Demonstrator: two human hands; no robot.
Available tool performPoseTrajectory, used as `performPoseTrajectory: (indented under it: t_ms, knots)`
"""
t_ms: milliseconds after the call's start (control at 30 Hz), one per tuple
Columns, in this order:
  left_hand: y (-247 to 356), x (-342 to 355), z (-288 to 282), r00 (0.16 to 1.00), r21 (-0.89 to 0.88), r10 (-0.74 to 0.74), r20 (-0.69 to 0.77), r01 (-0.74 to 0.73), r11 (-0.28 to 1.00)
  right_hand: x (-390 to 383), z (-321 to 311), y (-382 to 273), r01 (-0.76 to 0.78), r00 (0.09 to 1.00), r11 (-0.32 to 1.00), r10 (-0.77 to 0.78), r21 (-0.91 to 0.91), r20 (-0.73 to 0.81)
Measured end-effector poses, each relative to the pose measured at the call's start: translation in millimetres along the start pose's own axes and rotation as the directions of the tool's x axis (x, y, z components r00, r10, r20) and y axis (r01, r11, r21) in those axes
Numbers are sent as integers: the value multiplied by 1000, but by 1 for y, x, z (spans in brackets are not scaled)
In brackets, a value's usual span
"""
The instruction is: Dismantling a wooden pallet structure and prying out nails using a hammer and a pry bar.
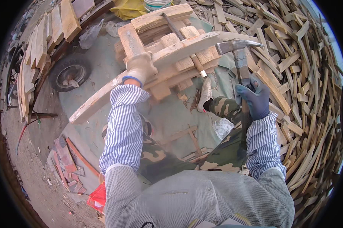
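Your left hand [140,67] grips a long plank [148,72] still on the pallet [167,49], right hand [254,99] clenches the raised hammer [238,51]; dismantling looks unfinished.

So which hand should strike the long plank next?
Probably the right hand: it grips the hammer, raised by the plank end. The left hand holds that plank.
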State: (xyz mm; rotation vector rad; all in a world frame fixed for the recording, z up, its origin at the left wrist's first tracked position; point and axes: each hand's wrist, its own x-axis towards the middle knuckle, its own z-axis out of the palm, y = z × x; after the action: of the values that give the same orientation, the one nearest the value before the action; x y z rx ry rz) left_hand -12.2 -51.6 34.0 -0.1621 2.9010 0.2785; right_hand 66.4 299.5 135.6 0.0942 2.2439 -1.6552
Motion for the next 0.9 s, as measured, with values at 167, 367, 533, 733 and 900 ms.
performPoseTrajectory:
  t_ms: [167, 367, 533, 733, 900]
  knots:
    - [-2, 29, -13, 960, 31, -16, 279, 8, 999, 14, 37, 13, 267, 962, 941, -245, 209, -124]
    - [4, 19, -10, 969, 28, -20, 246, 14, 1000, 72, 115, 72, 87, 992, 977, -68, 193, -103]
    - [3, 6, -9, 979, 59, -5, 203, -7, 998, 108, 117, 40, -133, 991, 969, 129, 210, 31]
    - [14, -2, -6, 992, 97, -48, 119, 36, 995, 57, 103, 49, 164, 974, 931, -101, 326, -202]
    - [22, -15, 7, 997, 90, -19, 77, 12, 996, 88, 103, 41, -57, 994, 998, 54, 31, 93]
